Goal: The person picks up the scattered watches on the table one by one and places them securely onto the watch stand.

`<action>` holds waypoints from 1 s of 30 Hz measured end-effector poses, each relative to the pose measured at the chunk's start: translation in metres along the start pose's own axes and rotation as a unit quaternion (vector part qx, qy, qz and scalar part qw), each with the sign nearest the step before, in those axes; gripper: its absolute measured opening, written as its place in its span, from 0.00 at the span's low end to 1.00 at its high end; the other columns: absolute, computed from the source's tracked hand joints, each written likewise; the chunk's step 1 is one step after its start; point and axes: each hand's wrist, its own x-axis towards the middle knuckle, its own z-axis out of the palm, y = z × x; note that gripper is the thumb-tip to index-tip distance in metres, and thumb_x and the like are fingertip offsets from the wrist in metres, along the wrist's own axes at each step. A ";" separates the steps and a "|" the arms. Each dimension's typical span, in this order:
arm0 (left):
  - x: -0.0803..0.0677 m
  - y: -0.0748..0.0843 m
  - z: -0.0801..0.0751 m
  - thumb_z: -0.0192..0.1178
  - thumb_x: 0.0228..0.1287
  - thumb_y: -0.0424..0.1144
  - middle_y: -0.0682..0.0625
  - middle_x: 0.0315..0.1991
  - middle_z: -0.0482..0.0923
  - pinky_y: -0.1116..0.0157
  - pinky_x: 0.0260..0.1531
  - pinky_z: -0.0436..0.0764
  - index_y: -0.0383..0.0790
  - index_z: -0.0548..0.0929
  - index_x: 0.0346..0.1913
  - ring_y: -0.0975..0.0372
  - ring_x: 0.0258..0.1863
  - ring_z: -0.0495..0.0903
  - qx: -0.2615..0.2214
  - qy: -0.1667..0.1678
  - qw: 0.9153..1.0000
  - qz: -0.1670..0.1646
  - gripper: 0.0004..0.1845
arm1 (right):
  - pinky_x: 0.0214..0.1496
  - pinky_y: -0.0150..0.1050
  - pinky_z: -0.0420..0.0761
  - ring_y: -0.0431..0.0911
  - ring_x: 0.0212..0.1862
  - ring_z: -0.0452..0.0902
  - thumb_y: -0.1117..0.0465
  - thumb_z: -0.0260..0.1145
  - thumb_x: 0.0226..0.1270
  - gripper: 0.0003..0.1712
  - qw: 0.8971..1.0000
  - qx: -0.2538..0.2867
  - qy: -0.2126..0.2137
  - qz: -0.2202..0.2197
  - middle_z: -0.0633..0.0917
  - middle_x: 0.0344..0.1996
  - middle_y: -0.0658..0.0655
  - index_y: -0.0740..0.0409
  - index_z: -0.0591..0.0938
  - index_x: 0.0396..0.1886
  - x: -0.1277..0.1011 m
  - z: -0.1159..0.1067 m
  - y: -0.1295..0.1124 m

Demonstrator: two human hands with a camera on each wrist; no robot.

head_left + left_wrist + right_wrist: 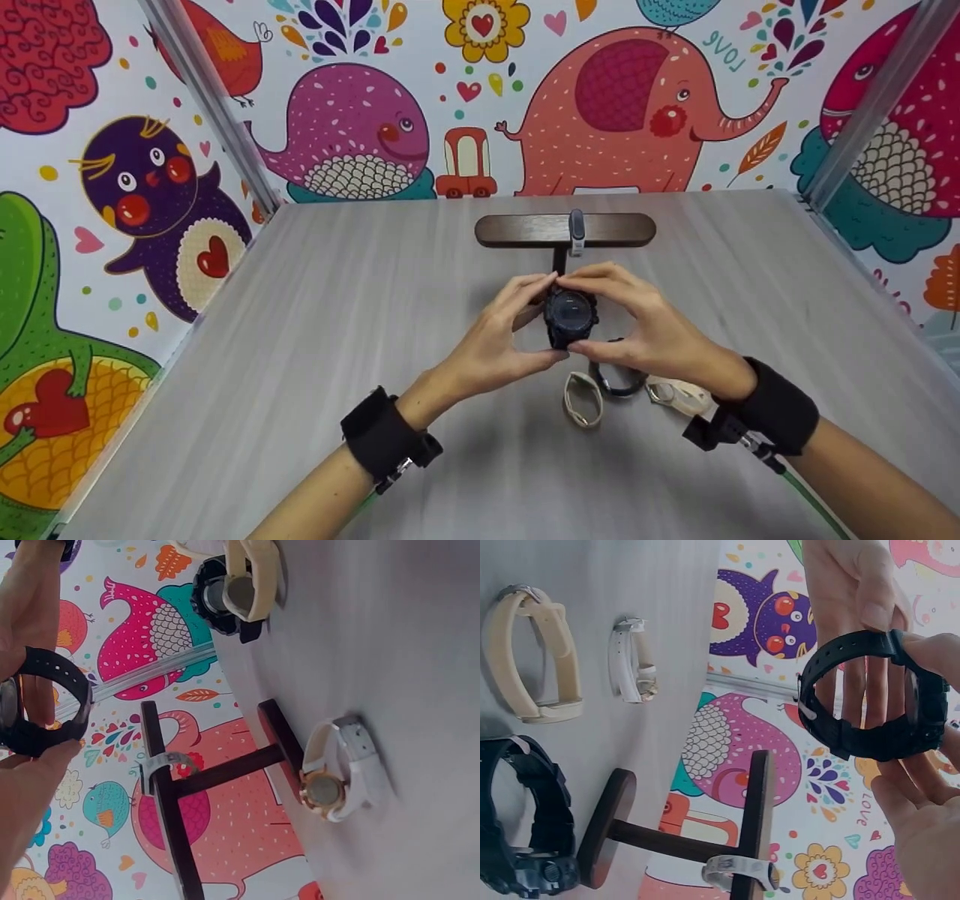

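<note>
Black watch (pixel 571 316) held above grey wood-grain table (pixel 300 360), dial facing up toward head camera, strap loop closed, its opening running left-right; left hand (pixel 491 345) and right hand (pixel 645 326) both pinch it, fingers curled round case and strap; just in front of dark wooden T-stand (pixel 564 230) carrying grey band (pixel 576 231); beige watch (pixel 583 399), another black watch (pixel 616 381) and white watch (pixel 679 395) lie on table near; cartoon-animal walls (pixel 360 135) around.

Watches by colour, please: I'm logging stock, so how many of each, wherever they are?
Black watches: 2, one held between left hand and right hand, one on the table
Beige watch: 1
White watch: 1
Grey band on the stand: 1
Total: 5
</note>
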 end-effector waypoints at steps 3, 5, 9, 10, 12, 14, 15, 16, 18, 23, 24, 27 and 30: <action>0.002 0.003 0.000 0.71 0.55 0.24 0.35 0.68 0.62 0.66 0.70 0.72 0.28 0.62 0.74 0.50 0.72 0.67 0.002 0.005 1.000 0.010 0.44 | 0.66 0.25 0.72 0.44 0.62 0.74 0.67 0.81 0.48 0.41 1.000 -0.004 0.000 -0.014 0.79 0.58 0.58 0.56 0.78 0.66 0.002 -0.001 -0.001; 0.003 0.004 -0.001 0.71 0.55 0.24 0.35 0.68 0.63 0.65 0.70 0.72 0.27 0.62 0.74 0.50 0.72 0.68 0.005 0.008 1.000 0.020 0.44 | 0.67 0.26 0.72 0.44 0.63 0.73 0.67 0.80 0.48 0.41 1.000 -0.004 -0.002 -0.021 0.79 0.58 0.59 0.57 0.78 0.66 0.003 -0.003 -0.002; 0.003 0.003 -0.001 0.71 0.55 0.24 0.34 0.68 0.63 0.64 0.70 0.73 0.25 0.62 0.73 0.49 0.71 0.69 0.012 0.012 0.999 0.042 0.43 | 0.68 0.27 0.72 0.44 0.63 0.73 0.68 0.81 0.47 0.42 0.999 -0.005 -0.002 -0.037 0.78 0.58 0.62 0.60 0.78 0.66 0.004 -0.003 -0.002; 0.003 0.003 0.000 0.71 0.55 0.24 0.34 0.68 0.63 0.63 0.70 0.73 0.25 0.62 0.73 0.49 0.71 0.69 0.014 0.013 0.999 0.047 0.43 | 0.69 0.26 0.71 0.44 0.64 0.72 0.68 0.81 0.47 0.42 0.999 -0.005 -0.002 -0.038 0.78 0.58 0.62 0.61 0.77 0.66 0.004 -0.003 -0.002; 0.003 0.003 0.000 0.71 0.55 0.24 0.34 0.68 0.62 0.64 0.70 0.73 0.25 0.62 0.73 0.48 0.71 0.69 0.019 0.014 0.998 0.055 0.43 | 0.69 0.26 0.71 0.44 0.64 0.72 0.69 0.81 0.46 0.43 0.999 -0.008 0.002 -0.045 0.78 0.58 0.63 0.62 0.77 0.65 0.004 -0.002 -0.003; 0.003 0.002 0.000 0.71 0.55 0.25 0.33 0.68 0.62 0.64 0.70 0.72 0.25 0.61 0.73 0.48 0.71 0.69 0.022 0.013 0.998 0.062 0.43 | 0.69 0.26 0.72 0.44 0.64 0.72 0.70 0.81 0.45 0.43 0.999 -0.008 0.004 -0.050 0.77 0.58 0.64 0.63 0.77 0.65 0.003 0.000 -0.003; 0.003 0.002 0.001 0.71 0.55 0.25 0.33 0.68 0.62 0.65 0.70 0.72 0.25 0.61 0.73 0.47 0.71 0.69 0.024 0.011 0.998 0.065 0.43 | 0.70 0.26 0.72 0.44 0.64 0.72 0.70 0.81 0.45 0.42 0.998 -0.007 0.006 -0.054 0.77 0.58 0.64 0.64 0.77 0.64 0.004 0.001 -0.003; 0.003 0.002 0.001 0.71 0.55 0.26 0.33 0.68 0.62 0.65 0.70 0.71 0.24 0.61 0.73 0.47 0.71 0.69 0.027 0.010 0.997 0.068 0.44 | 0.70 0.26 0.72 0.44 0.64 0.72 0.71 0.80 0.44 0.42 0.998 -0.006 0.007 -0.058 0.76 0.58 0.64 0.65 0.76 0.64 0.004 0.002 -0.003; 0.003 0.001 0.002 0.72 0.56 0.27 0.33 0.68 0.62 0.66 0.70 0.72 0.24 0.60 0.73 0.47 0.70 0.69 0.034 0.008 0.997 0.072 0.44 | 0.69 0.27 0.73 0.43 0.65 0.71 0.73 0.80 0.44 0.42 0.998 -0.002 0.007 -0.062 0.76 0.58 0.65 0.66 0.76 0.63 0.003 0.004 -0.003; 0.003 -0.002 0.003 0.71 0.57 0.27 0.34 0.67 0.63 0.67 0.69 0.73 0.24 0.60 0.73 0.49 0.69 0.71 0.051 0.012 0.995 0.081 0.43 | 0.68 0.27 0.74 0.43 0.65 0.71 0.75 0.80 0.43 0.41 0.997 0.016 0.005 -0.072 0.76 0.58 0.66 0.68 0.75 0.62 0.004 0.007 0.000; 0.003 -0.003 0.004 0.71 0.57 0.27 0.34 0.67 0.64 0.67 0.69 0.73 0.24 0.60 0.73 0.49 0.68 0.71 0.054 0.014 0.995 0.082 0.43 | 0.68 0.27 0.74 0.43 0.65 0.71 0.76 0.80 0.43 0.41 0.997 0.019 0.003 -0.072 0.75 0.58 0.66 0.68 0.75 0.62 0.004 0.007 0.000; 0.003 -0.006 0.004 0.71 0.57 0.27 0.33 0.66 0.64 0.67 0.69 0.73 0.24 0.60 0.73 0.49 0.69 0.71 0.062 0.018 0.995 0.078 0.43 | 0.68 0.26 0.74 0.44 0.64 0.72 0.75 0.81 0.43 0.42 0.997 0.011 0.002 -0.073 0.76 0.58 0.66 0.68 0.75 0.62 0.004 0.007 0.003; 0.003 -0.008 0.003 0.71 0.56 0.27 0.34 0.66 0.64 0.68 0.69 0.73 0.24 0.60 0.73 0.50 0.69 0.71 0.070 0.021 0.995 0.069 0.44 | 0.68 0.26 0.73 0.45 0.64 0.73 0.74 0.81 0.43 0.42 0.997 0.000 0.002 -0.072 0.77 0.58 0.65 0.66 0.76 0.62 0.005 0.009 0.005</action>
